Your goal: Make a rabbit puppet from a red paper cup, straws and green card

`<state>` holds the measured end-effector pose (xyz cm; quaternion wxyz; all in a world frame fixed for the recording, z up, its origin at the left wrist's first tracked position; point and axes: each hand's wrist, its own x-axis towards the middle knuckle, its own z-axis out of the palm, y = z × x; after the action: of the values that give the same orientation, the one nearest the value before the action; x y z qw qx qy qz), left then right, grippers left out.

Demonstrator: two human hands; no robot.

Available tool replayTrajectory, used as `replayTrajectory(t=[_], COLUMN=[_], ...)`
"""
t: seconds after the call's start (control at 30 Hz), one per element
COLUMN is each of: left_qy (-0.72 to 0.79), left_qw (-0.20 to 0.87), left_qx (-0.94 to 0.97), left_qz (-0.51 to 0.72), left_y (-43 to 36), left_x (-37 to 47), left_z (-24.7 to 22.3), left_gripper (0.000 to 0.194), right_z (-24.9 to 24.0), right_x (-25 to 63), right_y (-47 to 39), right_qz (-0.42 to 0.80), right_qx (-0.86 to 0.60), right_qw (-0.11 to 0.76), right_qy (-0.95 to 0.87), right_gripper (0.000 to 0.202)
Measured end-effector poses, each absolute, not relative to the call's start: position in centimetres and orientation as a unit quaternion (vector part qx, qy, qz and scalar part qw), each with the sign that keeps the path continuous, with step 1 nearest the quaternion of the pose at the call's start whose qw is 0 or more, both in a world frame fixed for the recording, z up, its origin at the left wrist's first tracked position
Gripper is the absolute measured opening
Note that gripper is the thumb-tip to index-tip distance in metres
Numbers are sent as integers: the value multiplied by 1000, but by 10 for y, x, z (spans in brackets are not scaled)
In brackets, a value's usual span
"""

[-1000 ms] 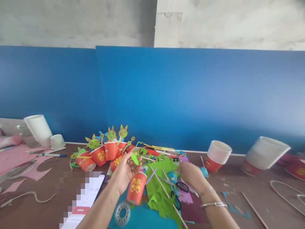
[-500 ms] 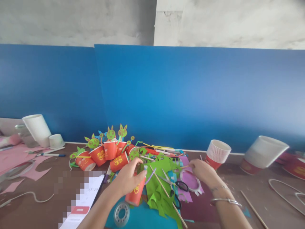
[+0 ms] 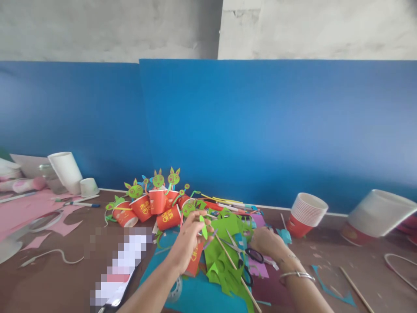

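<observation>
My left hand pinches a small green paper piece above a red cup, which is partly hidden behind the fingers. My right hand is low over purple paper, its fingers curled down; what they hold, if anything, is hidden. Black-handled scissors lie open just left of it. Between the hands are cut green paper and a long thin stick. A tape roll rests on blue paper, partly behind my left forearm.
Red cups with green animal faces stand and lean at the back left. A phone lies left of my forearm. Stacked cups, a larger tilted cup and another stick are at the right. Pink paper covers the far left.
The green paper piece now shows in my left hand's fingers. My right hand has moved down over the ring-shaped item on the purple paper, its fingers now curled. The view has shifted slightly left.
</observation>
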<state>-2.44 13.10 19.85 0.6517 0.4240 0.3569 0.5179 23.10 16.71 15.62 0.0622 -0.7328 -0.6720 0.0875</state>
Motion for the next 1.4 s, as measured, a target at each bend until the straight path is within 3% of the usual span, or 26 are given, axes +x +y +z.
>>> replayTrajectory(t=[0.1,0.2,0.3,0.43,0.53,0.6,0.7,1.0,1.2,1.4], left_qy=[329,372,410,441,416,402,392,370,356,380], left_qw=[728,716,654,492,394,377,373,244,270,294], left_qx=[317,315,408,580,665,693,721,799,769,711], left_qz=[511,500,487,477,479,465,433,406,457,513], left_y=[130,129,129,129,127,125,122,122,128,135], left_x=[-22,-22,-21,-19,-19,-19,-18,-20,-24,-24], left_z=[200,200,197,192,187,185,183,182,181,176], left_gripper=[35,28,27,21,35,43,52,48,27,19], right_z=[162,174,187,196,199,201,204,208,218,225], right_x=[232,238,236,214,190,175,161,152,147,144], right_y=[169,172,171,160,148,141,133,124,116,108], right_qz=[100,109,136,212,286,408,462,387,338,409], right_qx=[-749,-751,-719,-646,-577,-482,-430,-470,-466,-435], right_qw=[86,141,219,305,325,354,383,360,335,298], right_qy=[-649,-636,-646,-667,-693,-690,-674,-707,-746,-745], right_gripper=[20,24,25,42,29,32,37,17,18,28])
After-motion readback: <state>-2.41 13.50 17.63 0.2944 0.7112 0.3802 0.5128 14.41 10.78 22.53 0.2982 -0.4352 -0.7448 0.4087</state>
